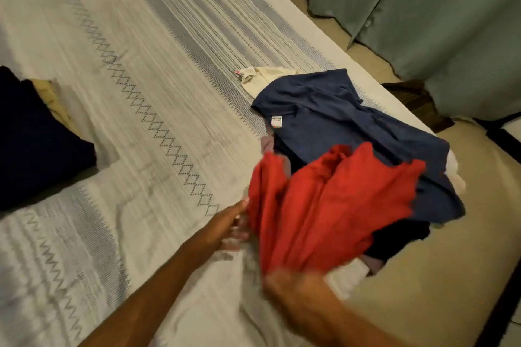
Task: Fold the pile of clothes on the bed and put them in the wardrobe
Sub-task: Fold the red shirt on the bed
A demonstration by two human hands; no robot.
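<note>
A red garment [324, 205] is bunched and lifted above the clothes pile at the bed's right edge. My right hand [293, 287] is blurred and grips its lower end. My left hand [228, 225] reaches in from the left with fingers apart, touching the red cloth's left edge. Under and behind it lies a navy blue t-shirt [338, 113] with a white neck label. A cream garment [262, 79] peeks out beyond the shirt. Dark and white pieces show under the pile on the right.
The bed [141, 65] has a white cover with grey woven patterns. A dark navy folded stack [33, 141] on a tan piece lies at the left. Grey-green curtains [423, 8] hang beyond the bed. Beige floor runs along the right side.
</note>
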